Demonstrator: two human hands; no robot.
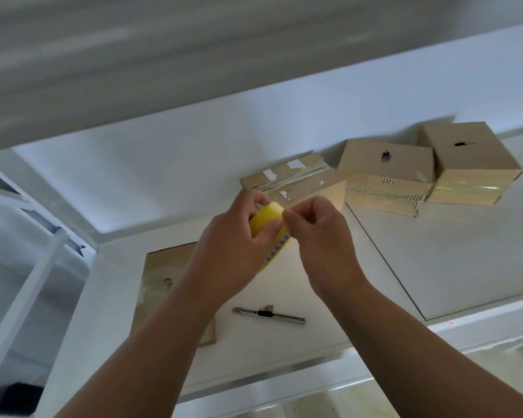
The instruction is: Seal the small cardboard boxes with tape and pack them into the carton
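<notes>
My left hand (233,239) grips a yellow tape roll (267,218) above the white table (435,260). My right hand (317,233) pinches the roll's outer face with thumb and forefinger, at the tape's end. Three small cardboard boxes stand along the back wall: a worn one (302,179) just behind my hands, a middle one (387,173), and a taller one (471,164) at the right. The two on the right carry tape on their front faces. A flat piece of cardboard (163,276) lies at the left, partly under my left forearm.
A silver utility knife (269,315) lies on the table below my hands. A seam (387,260) runs diagonally across the tabletop. White metal rails (27,297) stand to the left of the table. The table's front edge (284,378) is near my forearms.
</notes>
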